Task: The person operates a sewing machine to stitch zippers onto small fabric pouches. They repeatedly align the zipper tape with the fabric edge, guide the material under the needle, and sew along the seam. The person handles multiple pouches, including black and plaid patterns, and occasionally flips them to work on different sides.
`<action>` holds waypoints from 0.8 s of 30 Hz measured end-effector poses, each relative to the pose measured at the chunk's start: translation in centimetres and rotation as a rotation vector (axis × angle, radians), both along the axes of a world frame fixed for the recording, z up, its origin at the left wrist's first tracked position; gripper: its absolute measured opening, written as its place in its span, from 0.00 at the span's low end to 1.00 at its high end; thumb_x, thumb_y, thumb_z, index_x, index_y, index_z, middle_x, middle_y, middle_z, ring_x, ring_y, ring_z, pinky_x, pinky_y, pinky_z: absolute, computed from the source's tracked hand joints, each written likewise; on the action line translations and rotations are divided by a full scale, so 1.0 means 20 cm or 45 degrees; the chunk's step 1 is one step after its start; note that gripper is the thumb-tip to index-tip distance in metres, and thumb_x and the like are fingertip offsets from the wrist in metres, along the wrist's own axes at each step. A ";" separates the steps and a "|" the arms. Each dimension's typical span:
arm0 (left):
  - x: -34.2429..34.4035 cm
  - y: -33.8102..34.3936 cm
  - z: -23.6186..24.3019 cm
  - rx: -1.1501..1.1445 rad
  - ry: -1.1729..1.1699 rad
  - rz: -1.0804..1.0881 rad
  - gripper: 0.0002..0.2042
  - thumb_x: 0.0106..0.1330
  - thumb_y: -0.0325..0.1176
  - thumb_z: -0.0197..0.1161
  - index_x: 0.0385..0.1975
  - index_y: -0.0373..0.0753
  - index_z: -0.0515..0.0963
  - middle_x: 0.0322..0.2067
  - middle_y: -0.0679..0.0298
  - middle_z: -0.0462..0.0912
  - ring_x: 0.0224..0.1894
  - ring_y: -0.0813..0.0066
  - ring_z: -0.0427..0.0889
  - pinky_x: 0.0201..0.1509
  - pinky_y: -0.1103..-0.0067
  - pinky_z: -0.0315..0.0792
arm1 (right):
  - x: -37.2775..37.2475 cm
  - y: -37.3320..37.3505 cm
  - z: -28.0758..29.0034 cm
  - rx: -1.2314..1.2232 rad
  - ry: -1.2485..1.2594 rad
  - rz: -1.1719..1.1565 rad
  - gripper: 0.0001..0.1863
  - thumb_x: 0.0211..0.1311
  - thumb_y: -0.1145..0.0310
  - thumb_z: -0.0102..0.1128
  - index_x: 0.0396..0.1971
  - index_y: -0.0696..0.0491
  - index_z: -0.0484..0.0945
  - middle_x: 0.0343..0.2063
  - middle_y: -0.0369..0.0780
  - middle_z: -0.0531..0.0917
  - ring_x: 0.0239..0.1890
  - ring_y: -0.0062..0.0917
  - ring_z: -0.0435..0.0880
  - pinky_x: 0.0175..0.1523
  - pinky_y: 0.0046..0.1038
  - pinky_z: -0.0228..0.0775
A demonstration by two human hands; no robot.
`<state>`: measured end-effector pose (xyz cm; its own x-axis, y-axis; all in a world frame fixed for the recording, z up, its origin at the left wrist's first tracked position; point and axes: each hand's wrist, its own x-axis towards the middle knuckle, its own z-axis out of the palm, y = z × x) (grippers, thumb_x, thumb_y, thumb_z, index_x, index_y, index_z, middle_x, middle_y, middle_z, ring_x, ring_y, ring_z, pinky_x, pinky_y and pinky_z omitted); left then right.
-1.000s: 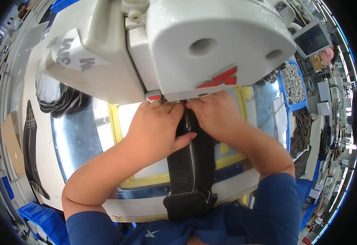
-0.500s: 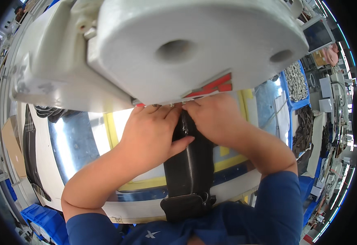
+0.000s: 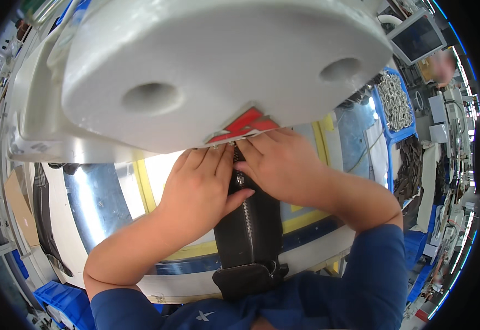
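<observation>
A long black bag piece (image 3: pixel 258 231) with a metal zipper (image 3: pixel 247 217) down its middle runs from under the machine head toward my body. Its near end has a small black zipped pouch (image 3: pixel 243 279) hanging over the table edge. My left hand (image 3: pixel 198 184) lies flat along the piece's left side, fingers stretched forward and thumb out across the zipper. On the right side my right hand (image 3: pixel 281 168) rests on the piece, fingers extended and its thumb by the zipper slider (image 3: pixel 240 179). The fingertips reach the rim of the white machine head (image 3: pixel 223 71), which hides what lies beyond.
Yellow tape strips (image 3: pixel 141 184) mark the shiny worktable (image 3: pixel 97 192). On the right stands a blue bin of metal hardware (image 3: pixel 395 102), with dark strips (image 3: pixel 408 168) nearer. A blue crate (image 3: pixel 67 302) sits low at the left. A monitor (image 3: pixel 417 37) is at the far right.
The machine head appears further left and its red emblem shows more fully as the view shifts. My right thumb has come out beside the zipper slider. Both hands stay on the black piece.
</observation>
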<state>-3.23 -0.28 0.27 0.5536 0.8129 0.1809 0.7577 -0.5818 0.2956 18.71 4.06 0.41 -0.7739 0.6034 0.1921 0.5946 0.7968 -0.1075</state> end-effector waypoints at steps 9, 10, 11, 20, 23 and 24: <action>0.00 -0.03 0.02 -0.120 0.081 -0.049 0.52 0.56 0.61 0.77 0.67 0.19 0.69 0.64 0.34 0.74 0.67 0.38 0.77 0.72 0.58 0.72 | 0.00 -0.03 0.05 -0.134 -0.053 0.017 0.35 0.68 0.48 0.66 0.57 0.68 0.79 0.55 0.54 0.82 0.57 0.41 0.83 0.61 0.38 0.75; 0.01 -0.03 0.03 -0.138 0.112 -0.054 0.54 0.55 0.63 0.76 0.68 0.17 0.68 0.65 0.32 0.73 0.67 0.37 0.76 0.73 0.57 0.71 | -0.01 -0.04 0.06 -0.153 -0.062 0.019 0.36 0.67 0.47 0.66 0.58 0.68 0.79 0.56 0.56 0.81 0.58 0.43 0.82 0.63 0.38 0.75; 0.01 -0.04 0.03 -0.157 0.143 -0.060 0.57 0.54 0.66 0.75 0.69 0.16 0.66 0.65 0.31 0.73 0.68 0.35 0.75 0.75 0.57 0.70 | -0.01 -0.05 0.05 -0.169 -0.082 0.009 0.38 0.67 0.47 0.66 0.59 0.69 0.77 0.57 0.57 0.80 0.60 0.45 0.82 0.64 0.40 0.74; 0.03 -0.08 -0.02 -0.079 0.181 -0.051 0.62 0.54 0.73 0.69 0.70 0.13 0.63 0.67 0.28 0.71 0.71 0.30 0.71 0.79 0.52 0.63 | -0.04 -0.13 0.02 -0.109 -0.195 -0.074 0.40 0.70 0.50 0.64 0.66 0.72 0.72 0.65 0.62 0.75 0.69 0.52 0.77 0.74 0.46 0.70; 0.04 -0.08 -0.03 -0.063 0.166 -0.037 0.62 0.54 0.73 0.69 0.69 0.13 0.63 0.67 0.29 0.71 0.71 0.30 0.71 0.79 0.52 0.63 | -0.03 -0.14 0.02 -0.062 -0.200 -0.082 0.40 0.70 0.51 0.64 0.66 0.73 0.72 0.65 0.62 0.75 0.68 0.52 0.77 0.74 0.45 0.70; 0.04 -0.08 -0.03 -0.060 0.160 -0.033 0.62 0.54 0.72 0.70 0.69 0.13 0.64 0.66 0.29 0.71 0.71 0.30 0.71 0.79 0.52 0.63 | -0.03 -0.14 0.01 -0.057 -0.197 -0.083 0.40 0.69 0.51 0.64 0.66 0.73 0.72 0.65 0.62 0.75 0.68 0.52 0.77 0.74 0.45 0.70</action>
<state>-2.35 -1.83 -0.36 0.5901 0.8042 0.0707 0.7756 -0.5890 0.2270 18.07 1.33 0.63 -0.7513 0.6584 0.0458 0.6569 0.7526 -0.0451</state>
